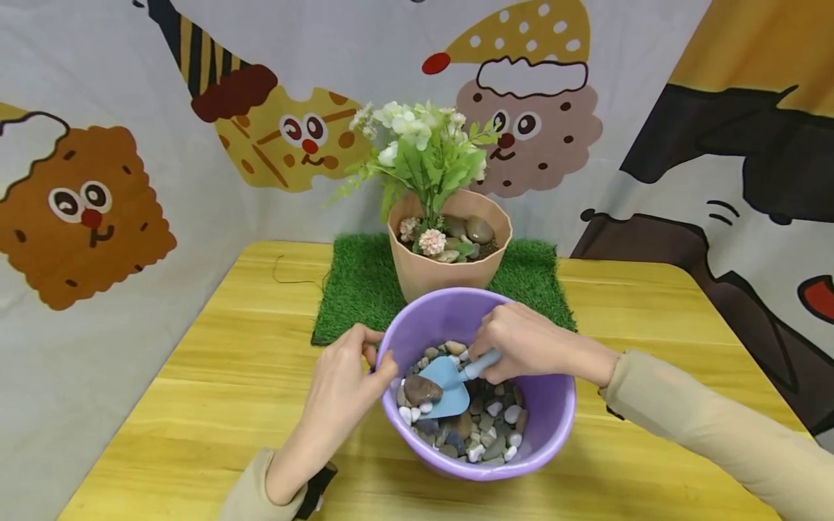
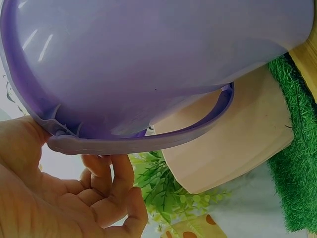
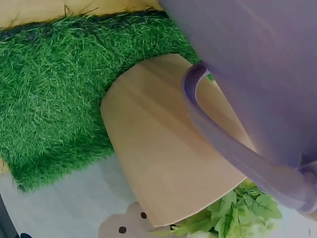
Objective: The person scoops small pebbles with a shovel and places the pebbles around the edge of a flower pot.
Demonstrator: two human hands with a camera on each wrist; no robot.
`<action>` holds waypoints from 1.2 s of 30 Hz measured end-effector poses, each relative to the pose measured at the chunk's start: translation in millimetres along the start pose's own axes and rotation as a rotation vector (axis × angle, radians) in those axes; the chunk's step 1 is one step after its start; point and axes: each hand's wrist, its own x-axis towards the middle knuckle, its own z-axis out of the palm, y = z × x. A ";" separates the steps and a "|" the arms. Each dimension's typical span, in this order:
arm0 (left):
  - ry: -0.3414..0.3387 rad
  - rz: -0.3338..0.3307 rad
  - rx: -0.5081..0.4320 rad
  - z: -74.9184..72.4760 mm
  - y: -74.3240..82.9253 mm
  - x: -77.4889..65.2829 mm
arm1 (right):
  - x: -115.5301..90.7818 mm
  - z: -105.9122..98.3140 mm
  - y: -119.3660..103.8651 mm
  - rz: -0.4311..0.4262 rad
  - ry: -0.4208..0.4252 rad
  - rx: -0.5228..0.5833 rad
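In the head view a purple bucket point(image 1: 564, 425) stands on the table, tipped towards me, with many pebbles point(image 1: 489, 427) in its bottom. My right hand point(image 1: 521, 344) reaches inside, its fingers curled round the handle of a light blue toy shovel point(image 1: 449, 380). A larger brown stone point(image 1: 420, 391) lies against the blade's left side. My left hand point(image 1: 342, 383) holds the bucket's left rim, thumb over the edge. The left wrist view has the bucket's handle point(image 2: 148, 145) hanging by the left fingers. Neither the right hand nor the shovel shows in the right wrist view.
Right behind the bucket, a peach flowerpot point(image 1: 449, 278) with white flowers point(image 1: 413, 130) and stones stands on a green turf mat point(image 1: 355, 289). The yellow wooden table point(image 1: 247, 376) extends to both sides. A printed cloth point(image 1: 293, 36) hangs behind. A thin dark thread lies at the back left.
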 end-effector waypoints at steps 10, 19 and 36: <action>-0.004 0.017 0.002 1.5 0.9 0.9 | -8.7 -10.7 2.0 0.008 0.032 0.045; -0.005 0.001 -0.009 0.8 -0.4 -0.6 | -18.4 -23.8 8.7 -0.026 0.126 0.069; 0.002 0.014 -0.007 0.7 -1.5 -1.5 | -33.5 -59.1 23.3 0.069 0.234 0.081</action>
